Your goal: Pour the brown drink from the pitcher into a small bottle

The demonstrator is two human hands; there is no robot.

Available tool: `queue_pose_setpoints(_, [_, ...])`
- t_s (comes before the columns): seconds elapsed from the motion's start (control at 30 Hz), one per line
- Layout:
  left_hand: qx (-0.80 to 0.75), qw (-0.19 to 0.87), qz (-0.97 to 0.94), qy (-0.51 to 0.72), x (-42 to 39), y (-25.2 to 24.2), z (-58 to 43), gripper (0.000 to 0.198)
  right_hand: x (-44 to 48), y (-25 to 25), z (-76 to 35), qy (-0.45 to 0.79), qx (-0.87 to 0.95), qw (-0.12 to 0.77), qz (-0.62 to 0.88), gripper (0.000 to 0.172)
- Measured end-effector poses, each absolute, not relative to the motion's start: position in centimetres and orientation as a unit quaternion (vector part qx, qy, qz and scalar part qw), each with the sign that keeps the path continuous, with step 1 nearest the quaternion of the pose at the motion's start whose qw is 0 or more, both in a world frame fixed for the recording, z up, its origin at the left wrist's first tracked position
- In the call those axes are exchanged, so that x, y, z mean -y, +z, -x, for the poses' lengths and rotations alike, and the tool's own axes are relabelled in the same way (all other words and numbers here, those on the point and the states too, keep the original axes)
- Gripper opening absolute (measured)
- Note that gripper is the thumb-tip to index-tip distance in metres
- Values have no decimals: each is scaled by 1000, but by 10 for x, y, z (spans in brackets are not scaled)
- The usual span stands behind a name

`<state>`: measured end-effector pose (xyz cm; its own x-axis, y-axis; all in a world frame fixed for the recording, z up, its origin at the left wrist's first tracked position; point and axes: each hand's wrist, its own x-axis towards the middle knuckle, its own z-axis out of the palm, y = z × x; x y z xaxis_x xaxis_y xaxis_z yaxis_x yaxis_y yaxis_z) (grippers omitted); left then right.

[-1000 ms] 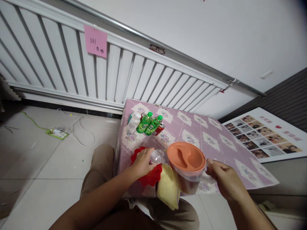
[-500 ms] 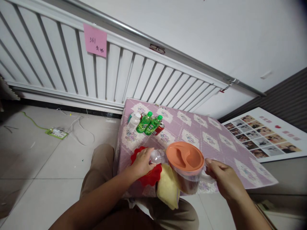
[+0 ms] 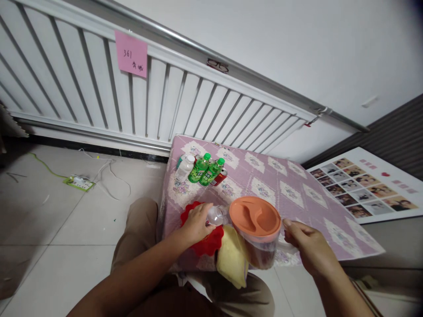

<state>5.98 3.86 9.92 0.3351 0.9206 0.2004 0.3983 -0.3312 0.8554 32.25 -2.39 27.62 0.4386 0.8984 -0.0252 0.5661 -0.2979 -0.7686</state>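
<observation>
My left hand (image 3: 196,223) is wrapped round a clear plastic bottle (image 3: 217,215), whose open mouth faces right, close to a pitcher. The clear pitcher (image 3: 262,252) has an orange lid (image 3: 255,215) and holds dark liquid in its lower part. My right hand (image 3: 306,242) grips the pitcher's handle on its right side. Beneath the bottle and my left hand lies a red scalloped mat (image 3: 211,243). A folded yellow cloth (image 3: 231,259) sits between mat and pitcher, hanging over the near table edge. Whether liquid passes between bottle and pitcher, I cannot tell.
Green bottles (image 3: 211,171), a white-capped clear bottle (image 3: 185,169) and a red can (image 3: 220,177) stand at the back left of the cloth-covered table (image 3: 254,162). A white radiator (image 3: 158,97) runs behind. A photo board (image 3: 366,189) leans at right; a power strip (image 3: 79,182) lies on the floor.
Almost nothing differs. Both hands keep their holds on the bottle and the pitcher, and the view has shifted very slightly.
</observation>
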Motion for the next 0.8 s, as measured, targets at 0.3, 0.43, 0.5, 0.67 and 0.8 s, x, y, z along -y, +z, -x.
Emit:
queue_pose_setpoints(0.3, [-450, 368, -730, 358, -39, 99, -60, 71, 25, 277, -321, 242, 466, 344, 779, 56])
queue_pose_setpoints(0.43, [-449, 370, -731, 356, -39, 100, -60, 71, 25, 275, -324, 245, 469, 338, 778, 56])
queue_pose_setpoints(0.5, [-449, 371, -730, 357, -39, 101, -60, 71, 25, 274, -324, 245, 473, 338, 776, 56])
queue_pose_setpoints(0.67, [-447, 379, -726, 359, -39, 100, -59, 72, 25, 276, -322, 241, 478, 336, 775, 56])
queue_pose_setpoints(0.8, [-447, 380, -727, 358, -39, 99, -60, 73, 25, 278, -318, 233, 492, 335, 769, 55])
